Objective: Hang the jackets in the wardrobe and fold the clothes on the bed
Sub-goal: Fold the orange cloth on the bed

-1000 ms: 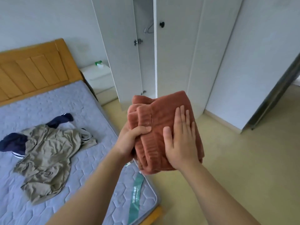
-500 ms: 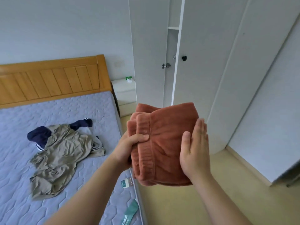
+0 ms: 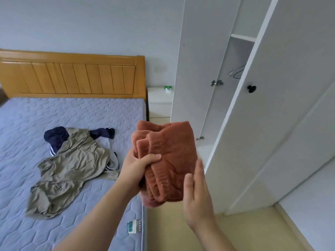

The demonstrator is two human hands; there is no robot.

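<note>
A folded rust-brown fleece garment (image 3: 172, 156) is held in the air beside the bed's right edge. My left hand (image 3: 137, 167) grips its left folds, thumb on top. My right hand (image 3: 197, 194) is flat with straight fingers, at the garment's right lower side, just off its surface or barely touching. On the grey mattress (image 3: 54, 115) lies a crumpled olive-khaki garment (image 3: 70, 169) over a navy one with white stripes (image 3: 56, 138). The white wardrobe (image 3: 282, 105) stands to the right, one door ajar, with hangers (image 3: 237, 72) inside.
A wooden headboard (image 3: 72, 77) backs the bed. A white nightstand (image 3: 159, 102) with a small green-and-white object (image 3: 168, 88) stands between bed and wardrobe. The open wardrobe door (image 3: 195, 69) juts out toward the bed. Beige floor (image 3: 272, 232) runs along the wardrobe.
The view has swung left and up, bringing more bed and headboard into sight. My right hand has slid from lying flat on the brown garment to its lower right edge.
</note>
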